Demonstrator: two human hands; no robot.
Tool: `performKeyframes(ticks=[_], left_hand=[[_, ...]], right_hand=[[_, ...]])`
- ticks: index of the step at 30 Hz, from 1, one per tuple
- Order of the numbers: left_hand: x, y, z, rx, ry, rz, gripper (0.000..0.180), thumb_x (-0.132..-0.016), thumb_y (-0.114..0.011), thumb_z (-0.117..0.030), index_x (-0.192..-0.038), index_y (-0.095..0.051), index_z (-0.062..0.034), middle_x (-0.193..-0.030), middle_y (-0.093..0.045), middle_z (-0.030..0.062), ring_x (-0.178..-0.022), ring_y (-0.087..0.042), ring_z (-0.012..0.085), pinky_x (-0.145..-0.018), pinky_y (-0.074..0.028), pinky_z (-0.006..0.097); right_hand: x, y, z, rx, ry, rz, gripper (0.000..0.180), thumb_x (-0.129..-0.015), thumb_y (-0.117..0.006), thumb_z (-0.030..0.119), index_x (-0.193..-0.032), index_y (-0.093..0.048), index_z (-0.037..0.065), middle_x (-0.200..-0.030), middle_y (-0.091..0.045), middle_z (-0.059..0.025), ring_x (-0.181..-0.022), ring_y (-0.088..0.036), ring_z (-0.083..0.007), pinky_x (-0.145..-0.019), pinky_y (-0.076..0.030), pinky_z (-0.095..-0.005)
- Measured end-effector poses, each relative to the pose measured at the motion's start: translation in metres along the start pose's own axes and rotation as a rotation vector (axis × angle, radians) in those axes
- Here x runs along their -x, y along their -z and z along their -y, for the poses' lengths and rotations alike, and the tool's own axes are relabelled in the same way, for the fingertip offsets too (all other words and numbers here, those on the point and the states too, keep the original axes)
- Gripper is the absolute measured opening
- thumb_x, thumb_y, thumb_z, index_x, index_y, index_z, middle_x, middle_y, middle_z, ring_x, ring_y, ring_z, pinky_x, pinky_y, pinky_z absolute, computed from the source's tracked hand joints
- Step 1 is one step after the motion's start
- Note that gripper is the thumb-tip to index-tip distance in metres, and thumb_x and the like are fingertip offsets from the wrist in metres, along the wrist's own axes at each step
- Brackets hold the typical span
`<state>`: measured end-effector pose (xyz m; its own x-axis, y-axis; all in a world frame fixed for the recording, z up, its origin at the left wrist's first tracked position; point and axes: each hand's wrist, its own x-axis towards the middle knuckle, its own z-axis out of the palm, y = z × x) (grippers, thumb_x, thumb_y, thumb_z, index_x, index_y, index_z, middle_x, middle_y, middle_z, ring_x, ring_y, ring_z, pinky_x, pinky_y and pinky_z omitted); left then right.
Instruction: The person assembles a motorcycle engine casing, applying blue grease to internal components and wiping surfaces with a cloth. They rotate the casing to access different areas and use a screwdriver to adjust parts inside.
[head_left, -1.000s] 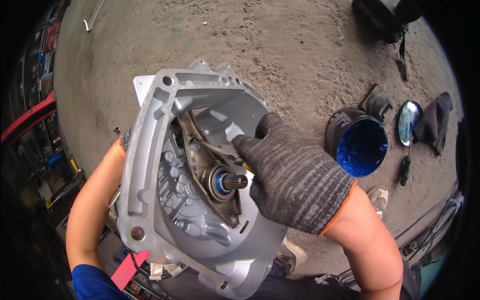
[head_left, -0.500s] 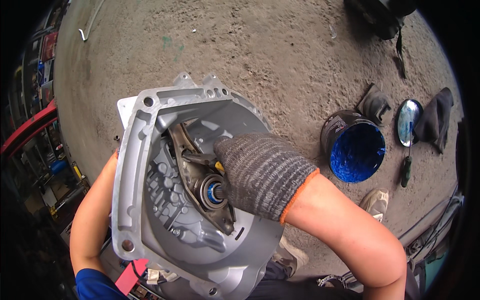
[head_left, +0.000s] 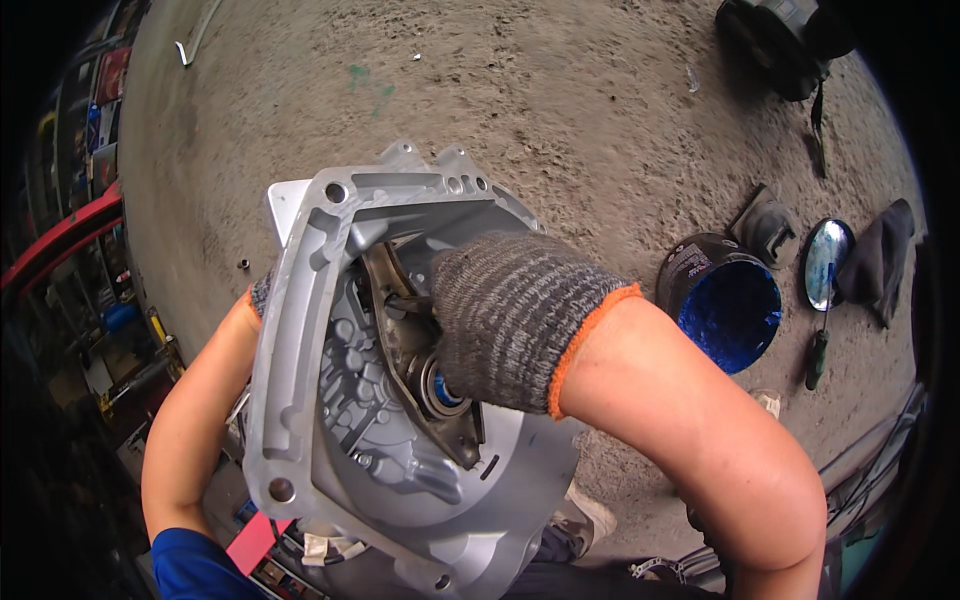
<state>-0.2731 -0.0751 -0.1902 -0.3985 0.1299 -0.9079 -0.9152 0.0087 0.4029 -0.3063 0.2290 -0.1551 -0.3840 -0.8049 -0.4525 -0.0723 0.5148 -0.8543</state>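
A grey cast-metal bell housing (head_left: 278,420) stands tilted in front of me, its open side facing up. Inside it lies a dark metal release fork (head_left: 398,345), with a round release bearing (head_left: 424,385) and blue grease (head_left: 446,392) at its middle. My right hand (head_left: 505,325), in a grey striped knit glove with an orange cuff, reaches in over the bearing. Its fingers are curled out of sight around a tool, whose dark metal end (head_left: 406,303) pokes out against the fork. My left hand (head_left: 262,294), gloved likewise, is mostly hidden behind the housing's left side, fingers unseen.
On the rough floor to the right lies an open tub (head_left: 725,315) of blue grease. Beside it are a dark rubber-like piece (head_left: 768,228), an oval mirror-like plate (head_left: 828,262), a green-handled screwdriver (head_left: 818,360) and a dark cloth (head_left: 882,262). Cluttered shelves (head_left: 95,260) line the left.
My right hand has moved farther in and up over the fork, covering more of the bearing and the tool's yellow part. The housing sits slightly farther right in view; the view itself has shifted.
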Motion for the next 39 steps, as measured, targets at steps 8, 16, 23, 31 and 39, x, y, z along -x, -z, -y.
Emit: performKeyframes(ticks=[8,16,23,31,39], left_hand=[[0.006,0.000,0.005,0.003,0.002,-0.001,0.030,-0.098,-0.070,-0.020,-0.123,-0.070,-0.0041,-0.108,-0.075,0.0061,-0.091,-0.070,0.0106,-0.079,-0.060,0.029],[0.010,0.002,0.006,0.008,0.006,0.001,0.031,-0.098,-0.070,-0.021,-0.124,-0.070,-0.0041,-0.108,-0.075,0.0062,-0.091,-0.070,0.0109,-0.079,-0.060,0.029],[0.010,0.004,0.008,0.011,0.012,0.003,0.032,-0.097,-0.070,-0.021,-0.124,-0.069,-0.0040,-0.108,-0.075,0.0063,-0.091,-0.070,0.0111,-0.079,-0.060,0.029],[0.007,0.003,0.007,0.012,0.008,0.017,0.032,-0.097,-0.071,-0.022,-0.124,-0.069,-0.0040,-0.108,-0.075,0.0065,-0.090,-0.071,0.0114,-0.078,-0.060,0.029],[0.007,0.007,0.004,0.004,0.022,0.014,0.033,-0.097,-0.071,-0.023,-0.124,-0.069,-0.0040,-0.108,-0.075,0.0066,-0.090,-0.071,0.0117,-0.078,-0.060,0.029]], right_hand=[[0.000,0.005,0.011,0.009,0.012,0.049,0.030,-0.074,-0.070,0.020,-0.092,-0.074,-0.003,-0.089,-0.071,-0.0274,-0.089,-0.071,-0.0428,-0.083,-0.057,-0.0473],[-0.007,-0.011,0.005,-0.020,-0.021,0.060,0.030,-0.073,-0.072,0.019,-0.093,-0.074,-0.003,-0.088,-0.071,-0.0264,-0.089,-0.071,-0.0427,-0.082,-0.057,-0.0482],[-0.002,-0.022,-0.003,-0.043,-0.010,-0.013,0.031,-0.076,-0.074,0.019,-0.099,-0.071,-0.002,-0.092,-0.072,-0.0256,-0.092,-0.070,-0.0426,-0.085,-0.055,-0.0493],[0.016,-0.048,-0.007,-0.117,0.006,-0.164,0.027,-0.086,-0.064,0.020,-0.104,-0.065,-0.001,-0.091,-0.071,-0.0249,-0.091,-0.070,-0.0427,-0.083,-0.055,-0.0510],[0.027,-0.054,-0.010,-0.122,-0.014,-0.190,0.028,-0.088,-0.066,0.022,-0.105,-0.062,0.000,-0.088,-0.069,-0.0258,-0.088,-0.068,-0.0451,-0.078,-0.054,-0.0531]])
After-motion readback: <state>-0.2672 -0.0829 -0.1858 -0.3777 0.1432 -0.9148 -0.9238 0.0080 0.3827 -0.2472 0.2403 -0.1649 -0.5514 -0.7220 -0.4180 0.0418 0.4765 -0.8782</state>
